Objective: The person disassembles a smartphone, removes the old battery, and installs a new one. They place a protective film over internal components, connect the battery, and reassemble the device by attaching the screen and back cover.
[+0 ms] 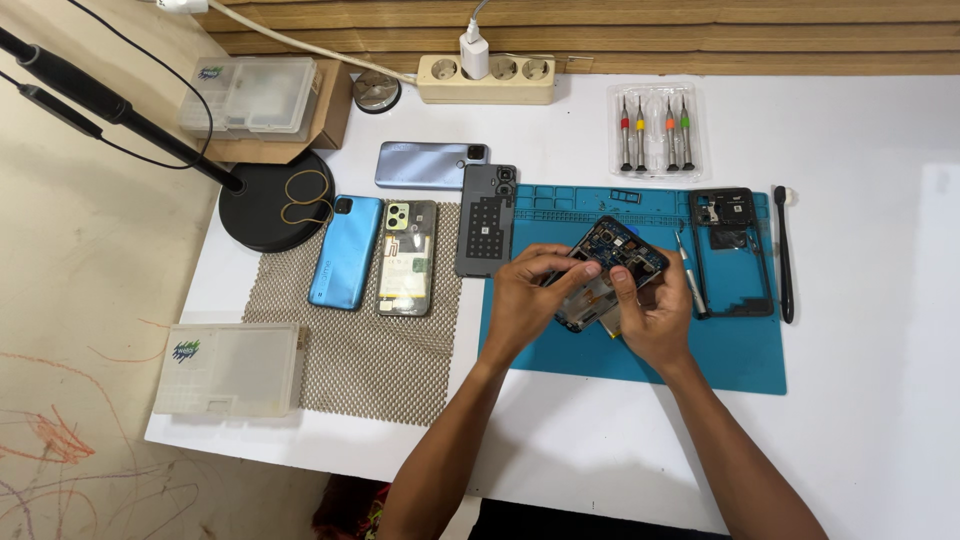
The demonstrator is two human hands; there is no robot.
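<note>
Both hands hold an opened phone (612,262) with its circuit board showing, a little above the blue work mat (740,350). My left hand (527,300) grips its left side, thumb and fingers pinching at the top edge. My right hand (655,312) supports the right side from below, thumb on the board. A black phone frame (735,250) lies on the mat to the right, with a small screwdriver (690,275) beside it.
On the mesh pad (350,350) lie a blue phone (346,250), an opened phone (407,257) and a dark back cover (486,220). Another phone (430,164), a screwdriver set (655,130), a power strip (485,78), a black brush (784,255), a lamp base (275,205) and plastic boxes (228,369) surround them.
</note>
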